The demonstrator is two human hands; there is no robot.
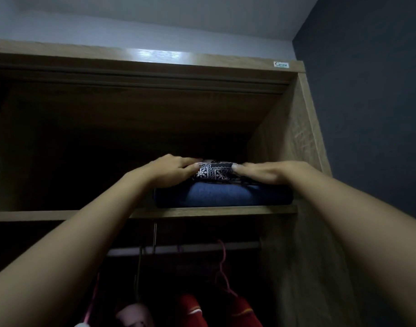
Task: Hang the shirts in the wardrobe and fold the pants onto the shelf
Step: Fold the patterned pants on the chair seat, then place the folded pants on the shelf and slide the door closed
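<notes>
both hands on the folded pants, upper shelf

the patterned pants [216, 172], folded and black with white print, lie on top of the folded blue pants [223, 195]. the stack sits at the right end of the shelf [60, 215], close to its front edge and against the wardrobe [294, 138] side wall. the left hand [171, 171] grips the left end of the patterned pants, fingers curled over the top and thumb at the front. the right hand [270, 172] lies on their right end with fingers stretched out nearly straight, pressing down. below the shelf, a red shirt [193, 310] and a pink hanger [222, 267] hang from the rail [183, 249].
</notes>
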